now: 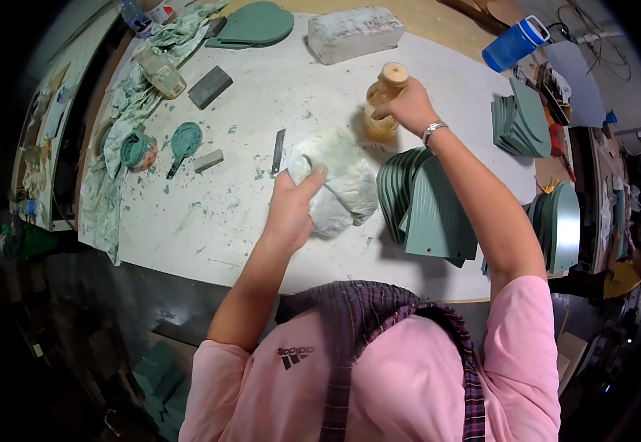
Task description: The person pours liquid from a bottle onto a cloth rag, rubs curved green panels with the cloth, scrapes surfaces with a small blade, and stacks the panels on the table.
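Note:
My left hand is closed on a crumpled whitish cloth with pale green stains, over the middle of the table. With its fingers around the side of a bottle of amber liquid, my right hand is farther forward; the bottle is upright. A flat dark blade lies just left of the cloth. To the right of the cloth stands a fanned stack of green painted pieces, below my right forearm.
The white table carries a whitish block, green panels, a grey block, a clear bottle, a green-coated scoop and a paint pot. More green pieces and a blue bottle are right.

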`<control>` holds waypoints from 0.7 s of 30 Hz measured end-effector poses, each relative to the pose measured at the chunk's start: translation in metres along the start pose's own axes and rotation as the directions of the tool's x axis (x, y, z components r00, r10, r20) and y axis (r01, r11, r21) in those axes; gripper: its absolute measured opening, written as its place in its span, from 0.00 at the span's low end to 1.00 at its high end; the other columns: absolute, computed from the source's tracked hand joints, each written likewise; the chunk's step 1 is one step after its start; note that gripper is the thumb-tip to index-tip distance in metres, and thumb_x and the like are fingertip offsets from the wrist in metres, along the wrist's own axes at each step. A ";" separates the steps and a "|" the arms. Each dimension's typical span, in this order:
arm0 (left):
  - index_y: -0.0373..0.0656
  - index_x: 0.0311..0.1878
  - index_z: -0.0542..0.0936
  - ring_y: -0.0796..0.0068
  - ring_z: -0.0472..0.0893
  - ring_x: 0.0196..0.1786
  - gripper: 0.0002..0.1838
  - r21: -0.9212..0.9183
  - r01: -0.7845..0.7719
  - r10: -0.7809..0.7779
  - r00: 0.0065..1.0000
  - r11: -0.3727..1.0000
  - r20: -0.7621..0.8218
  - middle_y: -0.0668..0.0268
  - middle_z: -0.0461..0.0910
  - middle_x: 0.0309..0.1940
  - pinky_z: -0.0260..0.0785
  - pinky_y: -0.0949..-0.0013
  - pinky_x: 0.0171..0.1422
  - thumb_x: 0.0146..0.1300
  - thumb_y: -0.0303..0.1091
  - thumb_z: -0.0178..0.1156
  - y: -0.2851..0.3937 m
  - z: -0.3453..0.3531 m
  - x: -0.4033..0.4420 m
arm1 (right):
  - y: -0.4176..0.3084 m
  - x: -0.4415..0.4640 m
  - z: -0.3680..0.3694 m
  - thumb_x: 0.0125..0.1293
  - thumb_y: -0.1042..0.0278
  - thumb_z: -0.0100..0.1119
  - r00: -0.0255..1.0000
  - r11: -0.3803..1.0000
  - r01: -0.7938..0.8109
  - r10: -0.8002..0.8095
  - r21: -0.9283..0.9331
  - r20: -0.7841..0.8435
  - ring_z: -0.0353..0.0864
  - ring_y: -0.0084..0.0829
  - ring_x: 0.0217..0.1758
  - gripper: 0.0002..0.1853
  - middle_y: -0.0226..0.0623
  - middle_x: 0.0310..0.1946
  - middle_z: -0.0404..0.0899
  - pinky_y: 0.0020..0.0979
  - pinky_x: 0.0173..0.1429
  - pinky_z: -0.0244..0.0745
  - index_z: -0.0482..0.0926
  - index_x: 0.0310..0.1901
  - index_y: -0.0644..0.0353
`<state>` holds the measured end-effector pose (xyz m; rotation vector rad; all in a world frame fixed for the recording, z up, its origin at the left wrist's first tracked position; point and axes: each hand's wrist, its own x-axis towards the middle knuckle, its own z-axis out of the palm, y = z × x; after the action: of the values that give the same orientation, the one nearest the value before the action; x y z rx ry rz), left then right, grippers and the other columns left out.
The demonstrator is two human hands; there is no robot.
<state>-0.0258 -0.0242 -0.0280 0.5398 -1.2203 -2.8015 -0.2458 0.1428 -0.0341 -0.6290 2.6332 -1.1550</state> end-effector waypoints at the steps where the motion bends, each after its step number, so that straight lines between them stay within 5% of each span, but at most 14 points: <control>1: 0.31 0.63 0.70 0.69 0.79 0.55 0.19 0.055 0.008 -0.010 0.999 0.998 0.046 0.58 0.79 0.54 0.72 0.64 0.60 0.70 0.27 0.55 0.001 0.007 0.000 | 0.009 -0.001 -0.006 0.41 0.69 0.74 1.000 0.997 -0.017 0.017 0.075 0.001 0.84 0.40 0.47 0.25 0.45 0.45 0.85 0.36 0.53 0.78 0.81 0.47 0.58; 4: 0.31 0.61 0.72 0.72 0.79 0.53 0.19 0.222 -0.037 0.003 0.989 0.974 0.151 0.59 0.81 0.52 0.71 0.67 0.59 0.69 0.27 0.56 -0.008 0.029 0.007 | 0.020 -0.016 -0.029 0.41 0.65 0.78 0.992 0.979 -0.093 0.075 0.184 0.103 0.83 0.40 0.50 0.34 0.44 0.47 0.84 0.35 0.58 0.76 0.78 0.52 0.67; 7: 0.32 0.60 0.73 0.74 0.79 0.52 0.19 0.406 -0.172 0.065 0.962 0.898 0.264 0.59 0.81 0.51 0.70 0.69 0.59 0.68 0.28 0.57 -0.014 0.051 0.019 | 0.037 -0.051 -0.052 0.50 0.52 0.74 0.999 0.987 0.040 -0.040 -0.153 0.001 0.76 0.47 0.61 0.41 0.53 0.55 0.79 0.39 0.67 0.69 0.72 0.63 0.66; 12: 0.34 0.58 0.75 0.67 0.80 0.53 0.19 0.628 -0.282 0.062 0.935 0.725 0.349 0.56 0.81 0.51 0.70 0.66 0.60 0.63 0.24 0.59 -0.024 0.079 0.028 | 0.069 -0.140 -0.081 0.69 0.53 0.55 0.981 0.932 -0.080 0.010 -0.354 -0.195 0.76 0.55 0.56 0.23 0.59 0.52 0.79 0.44 0.62 0.70 0.78 0.55 0.64; 14: 0.39 0.55 0.79 0.60 0.77 0.58 0.23 0.599 -0.772 0.222 0.635 0.214 0.740 0.62 0.79 0.56 0.68 0.62 0.64 0.54 0.18 0.55 -0.049 0.083 0.037 | 0.065 -0.160 -0.070 0.71 0.55 0.49 0.961 0.968 -0.156 0.103 -0.195 -0.257 0.76 0.56 0.50 0.19 0.57 0.43 0.79 0.46 0.56 0.70 0.79 0.47 0.64; 15: 0.43 0.53 0.81 0.55 0.75 0.57 0.27 0.550 -0.833 0.155 0.553 0.066 0.819 0.63 0.78 0.56 0.69 0.58 0.58 0.45 0.18 0.55 -0.054 0.090 0.037 | 0.064 -0.165 -0.065 0.74 0.58 0.44 0.937 0.978 -0.206 0.187 -0.035 -0.295 0.77 0.56 0.44 0.19 0.56 0.35 0.80 0.49 0.50 0.70 0.81 0.39 0.65; 16: 0.43 0.53 0.81 0.55 0.75 0.57 0.27 0.543 -0.837 0.142 0.546 0.065 0.826 0.63 0.78 0.56 0.69 0.58 0.58 0.45 0.18 0.55 -0.055 0.093 0.039 | 0.066 -0.165 -0.064 0.74 0.58 0.44 0.932 0.977 -0.214 0.196 -0.025 -0.306 0.77 0.56 0.44 0.19 0.56 0.35 0.80 0.49 0.50 0.70 0.81 0.39 0.65; 18: 0.46 0.52 0.82 0.58 0.74 0.54 0.26 0.576 -0.795 -0.001 0.587 -0.193 0.810 0.65 0.78 0.54 0.66 0.60 0.51 0.46 0.18 0.56 -0.051 0.096 0.044 | 0.069 -0.163 -0.061 0.72 0.60 0.45 0.914 0.960 -0.056 -0.061 -0.274 -0.402 0.77 0.56 0.39 0.18 0.55 0.31 0.79 0.49 0.47 0.70 0.80 0.34 0.66; 19: 0.47 0.50 0.83 0.60 0.73 0.49 0.25 0.534 -0.818 0.087 0.529 -0.214 0.844 0.66 0.78 0.49 0.62 0.63 0.47 0.46 0.17 0.56 -0.052 0.099 0.054 | 0.063 -0.164 -0.064 0.71 0.61 0.46 0.923 0.969 -0.094 -0.001 -0.228 -0.385 0.77 0.56 0.36 0.18 0.52 0.29 0.79 0.50 0.45 0.70 0.79 0.30 0.65; 21: 0.47 0.49 0.84 0.61 0.73 0.48 0.25 0.545 -0.813 0.027 0.552 -0.204 0.834 0.66 0.78 0.47 0.62 0.63 0.47 0.46 0.17 0.56 -0.049 0.106 0.066 | 0.060 -0.164 -0.066 0.71 0.61 0.46 0.927 0.964 -0.136 0.043 -0.227 -0.371 0.77 0.56 0.35 0.18 0.51 0.27 0.79 0.51 0.44 0.70 0.79 0.30 0.65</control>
<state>-0.1172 0.0730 -0.0157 -0.8725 -2.6474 -0.8252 -0.1410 0.2969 -0.0322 -0.3518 3.1193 -1.0033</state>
